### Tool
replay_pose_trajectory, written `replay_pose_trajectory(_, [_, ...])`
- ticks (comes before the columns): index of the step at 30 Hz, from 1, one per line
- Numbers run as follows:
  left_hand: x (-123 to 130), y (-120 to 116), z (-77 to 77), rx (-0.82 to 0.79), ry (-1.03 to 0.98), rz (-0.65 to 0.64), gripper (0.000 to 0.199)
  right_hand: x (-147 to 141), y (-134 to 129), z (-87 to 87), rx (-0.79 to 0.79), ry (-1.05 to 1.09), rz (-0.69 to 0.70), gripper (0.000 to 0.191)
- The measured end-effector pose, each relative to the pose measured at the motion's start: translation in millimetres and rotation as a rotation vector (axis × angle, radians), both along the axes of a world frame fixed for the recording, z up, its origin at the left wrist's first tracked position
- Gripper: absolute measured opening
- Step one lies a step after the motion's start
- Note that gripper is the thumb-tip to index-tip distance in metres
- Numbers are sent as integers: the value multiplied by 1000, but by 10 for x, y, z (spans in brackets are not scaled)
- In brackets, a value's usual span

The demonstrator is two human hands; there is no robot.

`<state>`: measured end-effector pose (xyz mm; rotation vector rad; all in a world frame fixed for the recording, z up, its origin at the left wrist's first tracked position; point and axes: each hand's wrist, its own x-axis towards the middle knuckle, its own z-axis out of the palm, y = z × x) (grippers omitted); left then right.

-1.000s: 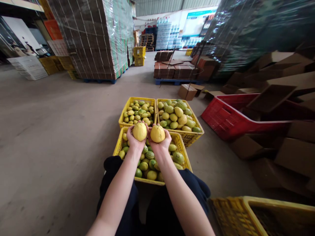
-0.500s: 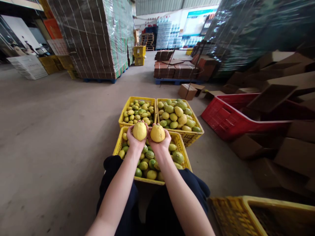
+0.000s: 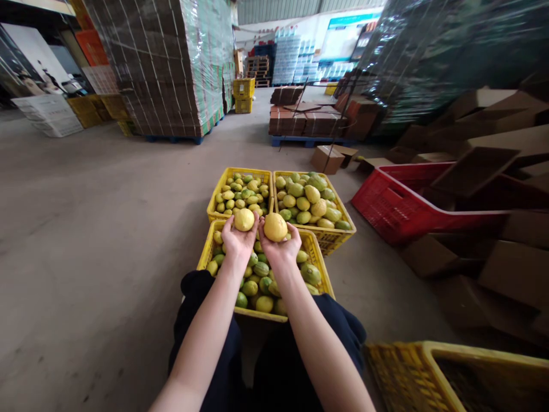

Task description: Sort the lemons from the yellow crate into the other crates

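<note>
My left hand (image 3: 237, 243) is cupped palm up, its fingers curled around a yellow lemon (image 3: 244, 220). Close beside it, my right hand (image 3: 282, 250) holds another yellow lemon (image 3: 275, 227), which looks a little larger. Both hands are raised above the near yellow crate (image 3: 322, 269), where green and yellow lemons (image 3: 261, 269) lie, some of them striped. My forearms hide part of that fruit. Just beyond my fingertips stand two more yellow crates. The far left crate (image 3: 210, 208) has smaller lemons in it, and the far right crate (image 3: 335, 240) has larger ones piled up.
To the right, a red crate (image 3: 386, 200) sits among loose cardboard boxes (image 3: 510, 274). Another yellow crate (image 3: 403, 372) is at the lower right. Farther off are flattened cartons (image 3: 306, 121) on a blue pallet and a tall wrapped stack (image 3: 158, 68). Concrete floor (image 3: 107, 240) extends on the left.
Both lemons have turned in my hands and show different sides. The left one has risen slightly, and my fingers have opened a little around the fruit. The crates have stayed put.
</note>
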<state>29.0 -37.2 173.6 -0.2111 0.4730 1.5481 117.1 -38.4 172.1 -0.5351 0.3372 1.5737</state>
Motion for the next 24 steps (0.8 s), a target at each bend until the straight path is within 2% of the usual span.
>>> replay_pose_trajectory(9, [18, 38, -3, 7, 17, -40, 39, -3, 17, -22, 27, -12, 37, 34])
replay_pose_trajectory(13, [14, 17, -32, 70, 1, -82, 40, 20, 11, -51, 58, -7, 88, 37])
replay_pose_trajectory(18, [2, -25, -34, 155, 25, -64, 41, 38, 9, -62, 126, -13, 140, 37])
replay_pose_trajectory(24, [-9, -33, -25, 120, 65, -25, 33, 27, 4, -36, 143, -49, 148, 32])
